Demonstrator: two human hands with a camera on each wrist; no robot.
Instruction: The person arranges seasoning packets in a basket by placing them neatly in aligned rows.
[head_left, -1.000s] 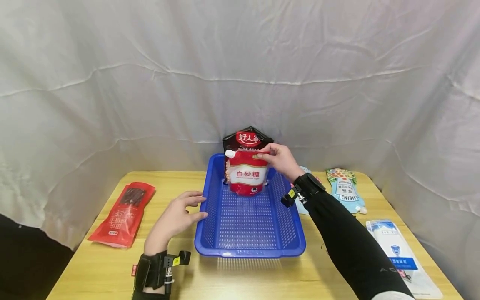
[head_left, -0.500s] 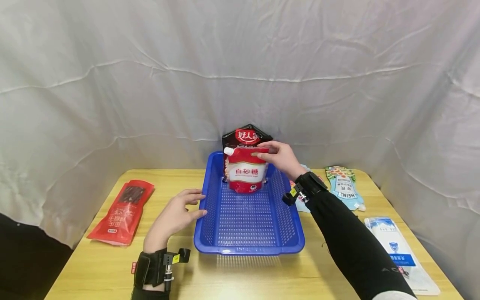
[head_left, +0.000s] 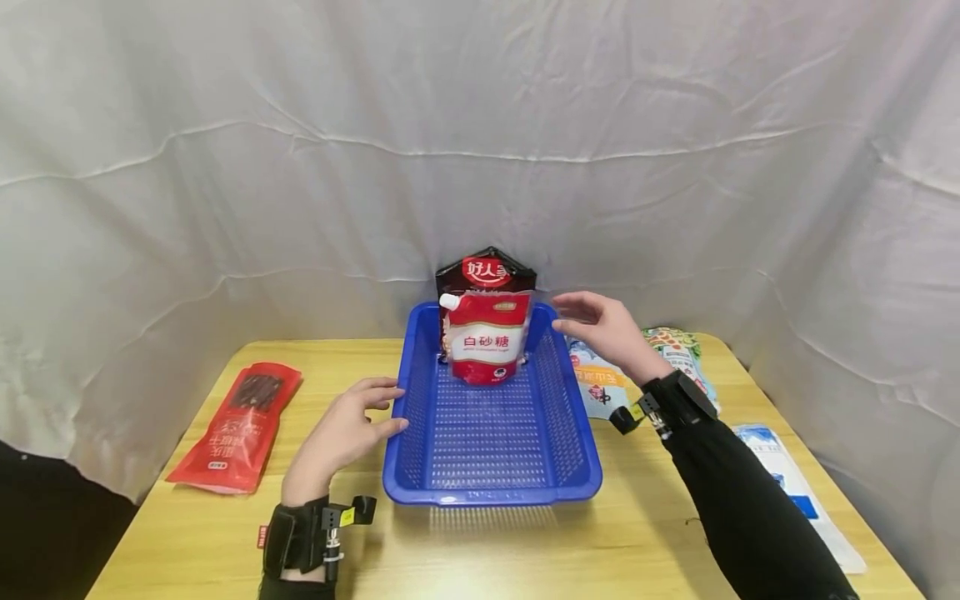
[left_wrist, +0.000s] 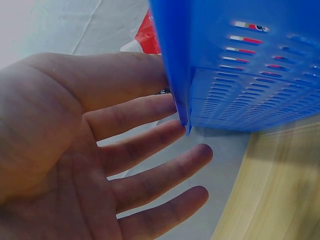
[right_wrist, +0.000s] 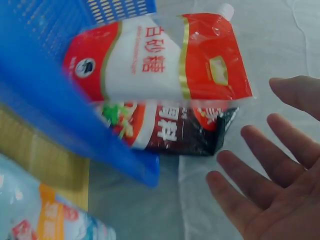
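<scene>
A blue perforated basket point(head_left: 491, 492) sits mid-table. At its far end a red and white spouted pouch point(head_left: 485, 340) stands upright, leaning on a dark pouch point(head_left: 486, 271) behind it; both show in the right wrist view, the red pouch point(right_wrist: 165, 65) above the dark pouch point(right_wrist: 175, 132). My right hand point(head_left: 596, 321) hovers open to the right of the pouches, touching nothing, its fingers point(right_wrist: 260, 165) spread. My left hand point(head_left: 352, 425) rests open against the basket's left rim point(left_wrist: 177, 80), fingers straight.
A red flat packet point(head_left: 236, 425) lies on the wooden table's left side. On the right lie an orange and blue pouch point(head_left: 596, 387), a Heinz pouch point(head_left: 686, 354) and a white and blue bag point(head_left: 791, 492). A white sheet hangs behind the table.
My right hand has let go of the red and white pouch and drawn back to the right. The pouch now stands alone in the basket. The left hand has stayed put.
</scene>
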